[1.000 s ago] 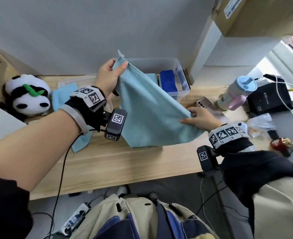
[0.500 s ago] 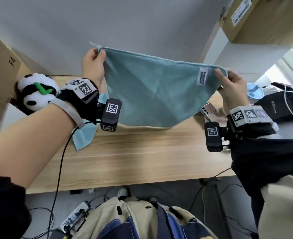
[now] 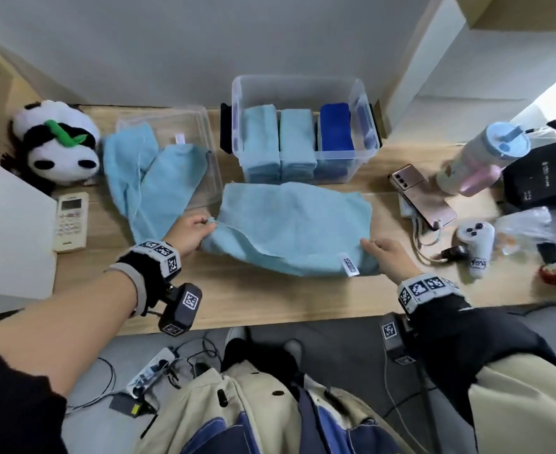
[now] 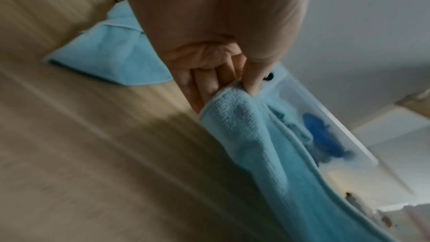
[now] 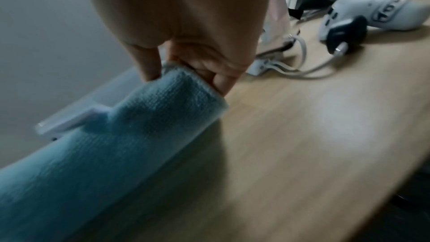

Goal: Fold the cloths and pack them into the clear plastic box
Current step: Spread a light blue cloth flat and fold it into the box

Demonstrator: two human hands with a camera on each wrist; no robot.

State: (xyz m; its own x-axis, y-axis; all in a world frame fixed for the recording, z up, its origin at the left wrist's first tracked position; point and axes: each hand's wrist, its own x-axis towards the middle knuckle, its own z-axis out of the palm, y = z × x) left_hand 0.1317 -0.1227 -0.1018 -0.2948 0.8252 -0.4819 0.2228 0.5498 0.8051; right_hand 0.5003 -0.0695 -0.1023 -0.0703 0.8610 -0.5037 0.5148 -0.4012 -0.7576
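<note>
My left hand [image 3: 190,231] and right hand [image 3: 388,257] each pinch the light blue microfibre cloth [image 3: 294,224] just before the clear plastic box [image 3: 303,90].

The light blue cloth [image 3: 289,224] is soft, matt, finely waffled fabric lying on a smooth pale wood-grain desk [image 3: 270,296], the far box [image 3: 303,93] is clear glossy plastic, the panda [image 3: 57,139] on the left is fluffy plush, and the phone [image 3: 424,198] on the right shines.
</note>
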